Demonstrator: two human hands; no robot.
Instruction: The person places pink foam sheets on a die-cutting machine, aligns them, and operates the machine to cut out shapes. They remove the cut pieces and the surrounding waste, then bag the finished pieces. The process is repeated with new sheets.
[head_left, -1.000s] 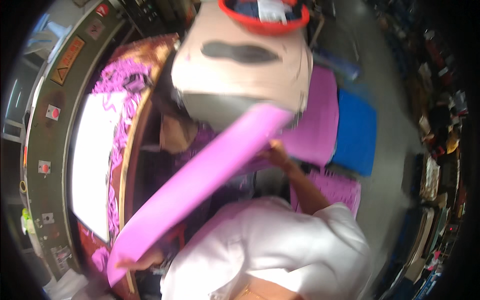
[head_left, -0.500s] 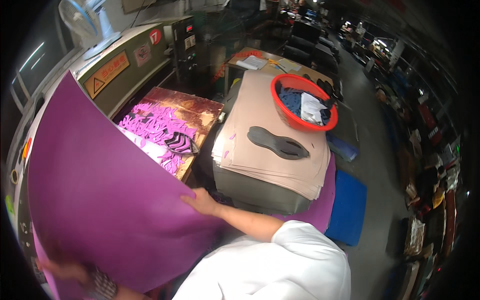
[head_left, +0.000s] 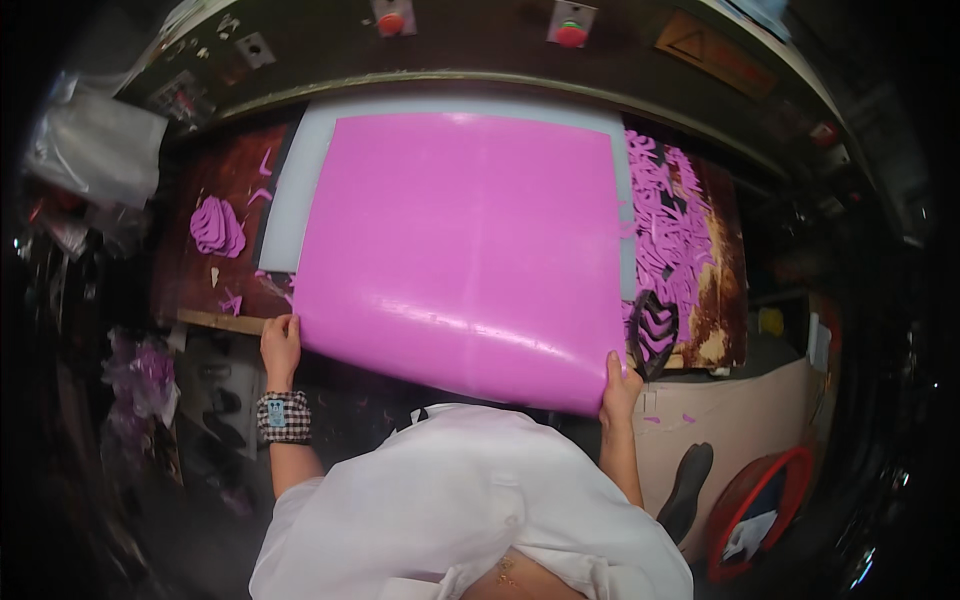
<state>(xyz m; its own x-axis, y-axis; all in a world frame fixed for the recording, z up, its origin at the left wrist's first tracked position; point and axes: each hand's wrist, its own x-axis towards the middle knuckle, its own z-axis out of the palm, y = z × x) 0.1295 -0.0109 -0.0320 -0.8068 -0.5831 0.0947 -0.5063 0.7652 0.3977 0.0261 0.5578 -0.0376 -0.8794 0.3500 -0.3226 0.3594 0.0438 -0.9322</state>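
A large glossy pink-purple sheet (head_left: 460,240) lies over a pale cutting board (head_left: 292,215) on the machine's bed, its near edge sagging toward me. My left hand (head_left: 281,345) pinches its near left corner, below a checked band on the wrist. At the near right corner my right hand (head_left: 620,388) grips the edge, thumb on top. Just beyond that hand rests a black-edged cutting die (head_left: 655,330) with wavy strips inside. Pink offcuts (head_left: 668,225) are heaped along the right side. A small stack of pink cut pieces (head_left: 217,226) sits on the left.
The machine's dark beam (head_left: 480,60) crosses the far side, carrying a red button (head_left: 391,23) and another reddish button (head_left: 571,34). At the lower right, a dark sole-shaped piece (head_left: 687,490) lies on beige sheets (head_left: 720,425) beside a red basket (head_left: 790,500). Clear plastic bags (head_left: 95,140) hang at the left.
My view has turned left to face the machine. The sheet, earlier held up on edge at the left, now lies flat over the board, with both hands at its near corners.
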